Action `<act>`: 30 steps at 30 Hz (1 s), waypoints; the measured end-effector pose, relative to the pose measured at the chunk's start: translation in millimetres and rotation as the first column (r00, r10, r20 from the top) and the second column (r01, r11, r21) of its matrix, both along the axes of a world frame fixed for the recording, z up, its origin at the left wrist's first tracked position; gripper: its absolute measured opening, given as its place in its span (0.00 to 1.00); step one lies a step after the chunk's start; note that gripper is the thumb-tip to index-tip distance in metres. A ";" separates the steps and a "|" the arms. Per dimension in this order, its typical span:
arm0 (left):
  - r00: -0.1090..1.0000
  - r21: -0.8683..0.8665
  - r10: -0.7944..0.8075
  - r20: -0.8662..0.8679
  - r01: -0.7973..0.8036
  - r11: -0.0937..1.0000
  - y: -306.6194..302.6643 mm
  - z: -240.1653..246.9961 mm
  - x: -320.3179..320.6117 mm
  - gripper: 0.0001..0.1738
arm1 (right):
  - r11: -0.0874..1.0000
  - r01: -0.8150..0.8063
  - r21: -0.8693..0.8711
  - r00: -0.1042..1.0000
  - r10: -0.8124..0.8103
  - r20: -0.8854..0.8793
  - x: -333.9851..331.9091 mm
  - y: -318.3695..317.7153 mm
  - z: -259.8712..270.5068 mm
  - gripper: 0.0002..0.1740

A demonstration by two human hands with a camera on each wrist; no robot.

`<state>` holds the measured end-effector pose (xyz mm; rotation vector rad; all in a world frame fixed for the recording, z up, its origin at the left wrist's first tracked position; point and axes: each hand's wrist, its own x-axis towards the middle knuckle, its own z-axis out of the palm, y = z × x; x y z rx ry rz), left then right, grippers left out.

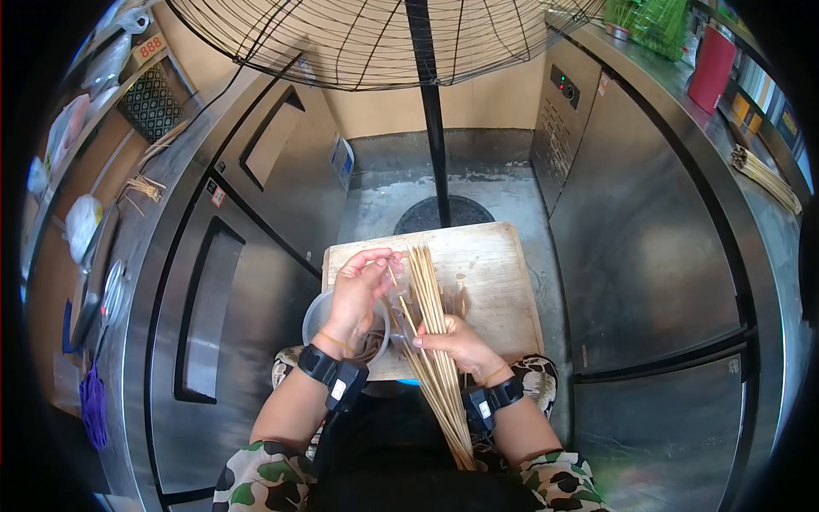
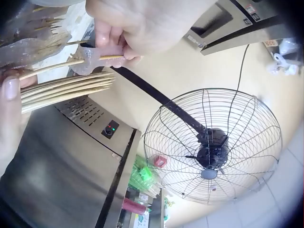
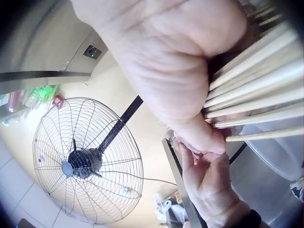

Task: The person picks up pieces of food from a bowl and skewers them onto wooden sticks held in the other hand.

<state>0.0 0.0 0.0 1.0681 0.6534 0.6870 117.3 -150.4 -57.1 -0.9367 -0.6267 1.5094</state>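
The meat (image 2: 85,61) is at the upper left of the left wrist view, on a single stick (image 2: 51,68); in the head view it sits near the middle, just above the tabletop (image 1: 503,290). The left hand (image 1: 352,294) is nearly closed, thumb and fingers pinching the meat near the stick's tip. The right hand (image 1: 461,346) is curled round the bundle (image 1: 428,294), its thumb and fingertips also bearing on the single stick.

To do this well, the right hand should hold the single stick firm and apart from the bundle, so that its neighbours do not snag the meat. The left hand is best drawing the meat along the stick's own line, with a light pinch, since something this soft and slick looks likely to tear or slip. The fingertips lie close to the point, so they are safer at the sides than in front of it. A stick run through the middle should grip better than one near an edge. The tub (image 1: 313,322) stands beside the left forearm, so small, level movements would avoid knocking its rim.
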 end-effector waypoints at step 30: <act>0.856 0.519 -0.169 -0.489 0.441 0.732 -88.6 -52.5 -64.9 0.14 | 0.975 0.183 -0.129 0.970 -0.158 0.184 13.2 -22.5 -44.6 0.05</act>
